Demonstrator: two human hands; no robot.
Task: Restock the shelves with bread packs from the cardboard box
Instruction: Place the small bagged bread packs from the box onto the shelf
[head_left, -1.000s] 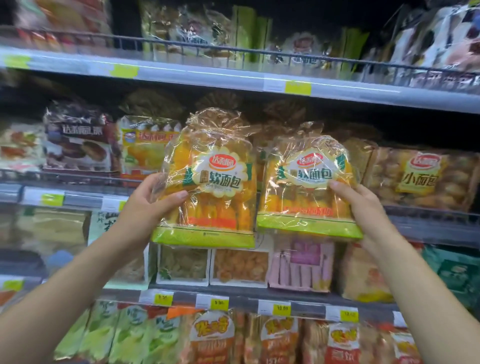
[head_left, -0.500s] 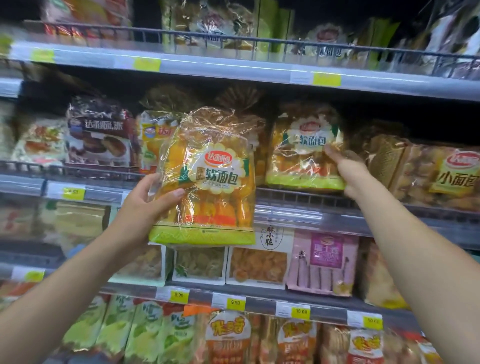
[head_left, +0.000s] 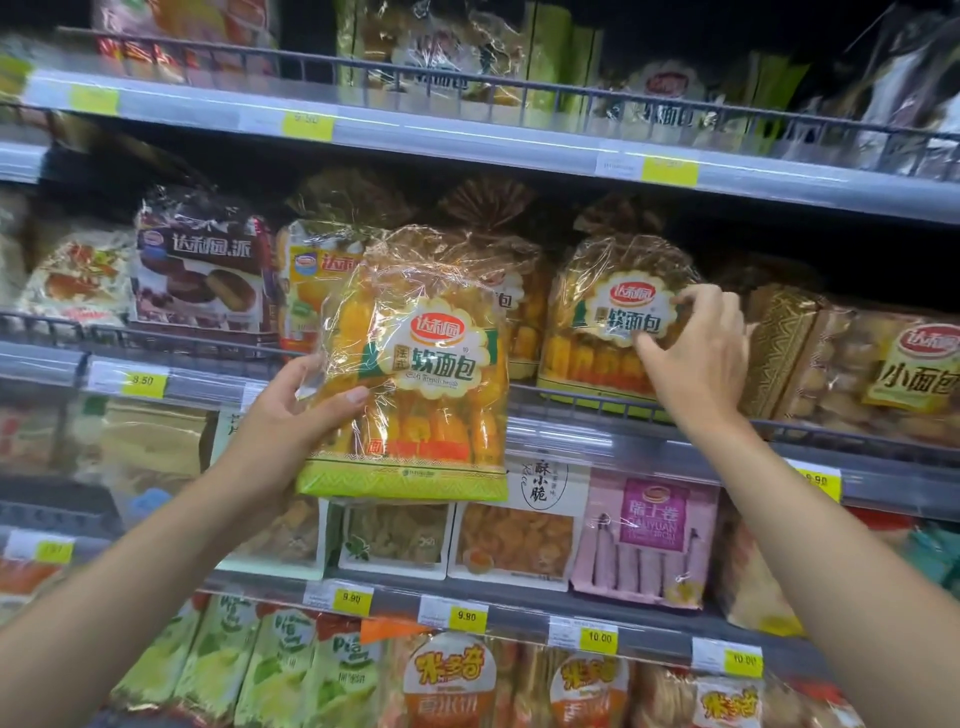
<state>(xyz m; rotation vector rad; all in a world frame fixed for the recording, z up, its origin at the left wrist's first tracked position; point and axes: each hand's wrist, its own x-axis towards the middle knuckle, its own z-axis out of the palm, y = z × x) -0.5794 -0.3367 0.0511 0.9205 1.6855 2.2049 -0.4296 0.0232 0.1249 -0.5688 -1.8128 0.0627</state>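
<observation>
My left hand (head_left: 280, 415) grips the left edge of a clear yellow-and-green soft bread pack (head_left: 426, 374), held upright in the air in front of the middle shelf (head_left: 571, 431). A second identical bread pack (head_left: 597, 332) stands on that shelf behind the wire rail, to the right of the held one. My right hand (head_left: 696, 353) is on its front right side, thumb and fingers pinching the wrapper near the label. More of the same packs stand behind the held pack. No cardboard box is in view.
The upper shelf (head_left: 467, 135) overhangs the bread row. A dark pie pack (head_left: 202, 265) stands to the left and small-bread packs (head_left: 883, 374) to the right. Below are boxed snacks, a pink roll pack (head_left: 644, 535) and more bags.
My right hand carried its bread pack up and back onto the middle shelf and shifted to the pack's front. My left hand stayed roughly in place with its pack.
</observation>
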